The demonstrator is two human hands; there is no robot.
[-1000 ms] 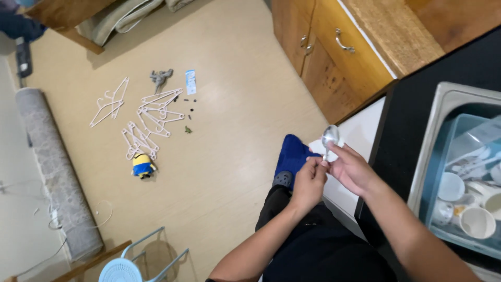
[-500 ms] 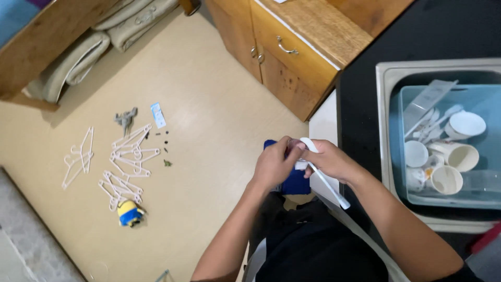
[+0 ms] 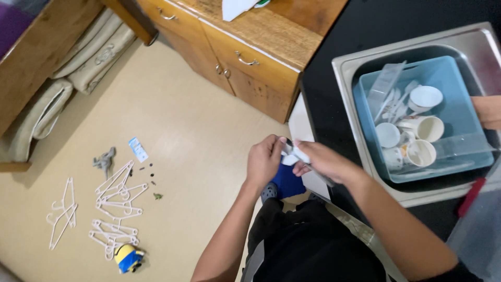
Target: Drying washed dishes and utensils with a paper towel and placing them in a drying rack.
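My left hand [image 3: 265, 163] and my right hand [image 3: 319, 160] meet in front of my body, at the edge of the black counter [image 3: 334, 78]. Both are closed on a metal spoon [image 3: 297, 155]. Its handle runs down and to the right under my right palm. My left fingers pinch the end with something small and white against it. What the white bit is I cannot tell. A blue plastic tub [image 3: 459, 112] sits in the steel sink [image 3: 347, 70] to the right, holding white cups [image 3: 425, 97] and pale utensils.
Another person's hand [image 3: 489, 110] reaches in at the right edge over the tub. A wooden cabinet [image 3: 245, 57] with drawers stands behind. On the floor lie several white hangers [image 3: 116, 201], a yellow toy [image 3: 129, 258] and a small packet [image 3: 138, 149]. A red item [image 3: 472, 196] rests by the sink.
The view has swung right and down, bringing the sink and tub closer. My hands have stayed together on the spoon, now nearer the counter's edge.
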